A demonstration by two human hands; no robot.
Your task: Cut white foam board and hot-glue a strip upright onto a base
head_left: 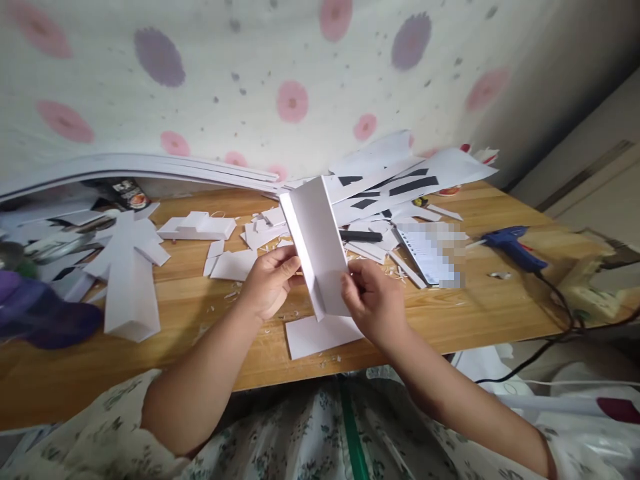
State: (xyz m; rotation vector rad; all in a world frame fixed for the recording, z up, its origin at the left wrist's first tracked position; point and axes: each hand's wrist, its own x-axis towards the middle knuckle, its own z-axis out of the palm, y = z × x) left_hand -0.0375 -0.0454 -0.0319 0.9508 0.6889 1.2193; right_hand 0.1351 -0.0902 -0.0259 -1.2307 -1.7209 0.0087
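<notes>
Between my two hands is a white foam board channel [323,247], a long panel with raised side walls, held tilted above the table. My left hand [274,279] pinches its left wall, thumb in front. On the opposite edge, near the lower end, my right hand [373,297] is closed with curled fingers. Below the channel a flat white board piece [320,337] lies near the table's front edge. A white box-like foam board model [131,287] with angled flaps stands to the left, and a smaller stepped white piece [197,227] lies behind it.
A blue glue gun [515,245] with a black cable rests on the wooden table [450,320] at right. A phone-like device [425,257], partly blurred, lies near white scraps [265,230]. Large white sheets [400,180] lean at the back. A purple object [50,313] sits at far left.
</notes>
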